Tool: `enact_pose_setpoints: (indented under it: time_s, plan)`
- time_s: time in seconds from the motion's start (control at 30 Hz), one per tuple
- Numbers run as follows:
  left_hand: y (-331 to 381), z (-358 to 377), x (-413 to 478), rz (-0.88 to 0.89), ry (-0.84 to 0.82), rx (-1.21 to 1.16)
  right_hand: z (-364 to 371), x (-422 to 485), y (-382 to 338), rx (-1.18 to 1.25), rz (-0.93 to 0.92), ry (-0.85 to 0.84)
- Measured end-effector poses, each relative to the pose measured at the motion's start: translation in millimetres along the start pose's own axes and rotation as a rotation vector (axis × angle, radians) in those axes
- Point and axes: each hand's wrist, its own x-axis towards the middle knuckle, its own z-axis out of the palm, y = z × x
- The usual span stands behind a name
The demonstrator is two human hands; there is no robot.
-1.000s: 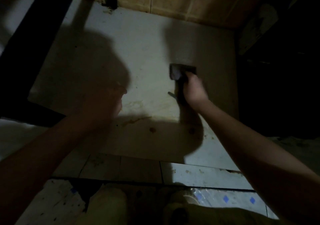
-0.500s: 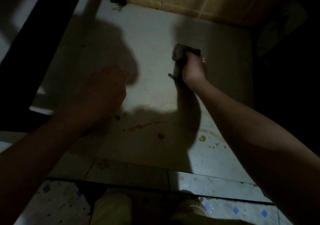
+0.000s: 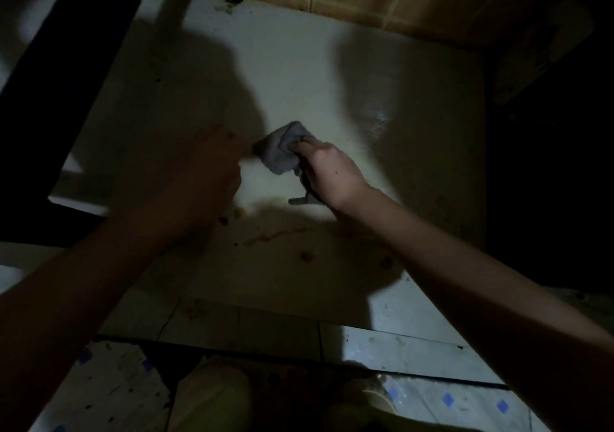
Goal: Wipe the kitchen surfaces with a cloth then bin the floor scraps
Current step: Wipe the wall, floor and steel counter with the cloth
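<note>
cloth (image 3: 281, 153), one, in right grip (image 3: 332, 174), left grip (image 3: 204, 174) beside

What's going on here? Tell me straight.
A person is wiping a pale counter with a grey cloth gripped in the right hand. The left hand sits in shadow close beside the cloth; whether it holds anything is unclear. Brown smears and crumbs on the nearer part of the counter are not yet wiped.

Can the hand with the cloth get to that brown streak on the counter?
Probably yes. The brown streak lies just nearer than the right hand holding the cloth, with only counter between them.
</note>
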Motion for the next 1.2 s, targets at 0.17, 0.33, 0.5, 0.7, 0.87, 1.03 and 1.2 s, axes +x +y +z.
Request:
enact_pose_setpoints:
  time_s: [0.17,0.33,0.5,0.7,0.87,1.03,1.2]
  plan:
    - [14.6,0.4,7.2,-0.005,-0.004,0.016,-22.7,-26.4,51.3,0.247,0.312,0.182]
    - [22.6,4.0,6.0,-0.028,0.036,-0.012,-34.9,-63.6,107.8,0.16,0.745,0.389]
    - [23.4,4.5,-4.2,0.001,0.088,-0.088,-33.6,-77.2,103.0,0.094,0.867,0.411]
    - [12.9,13.5,-25.5,0.008,0.003,-0.072,-19.9,-65.2,48.8,0.124,0.66,0.188]
    - [-10.1,27.6,-60.5,0.103,0.041,-0.007,-4.5,-39.3,-17.9,0.034,0.343,0.139]
    - [-24.3,37.5,-85.8,0.043,-0.07,0.101,15.5,-21.2,-67.9,0.059,0.16,-0.089]
    - [-29.6,31.2,-97.0,-0.027,0.001,0.108,41.8,-40.7,-105.1,-0.039,-0.106,-0.279]
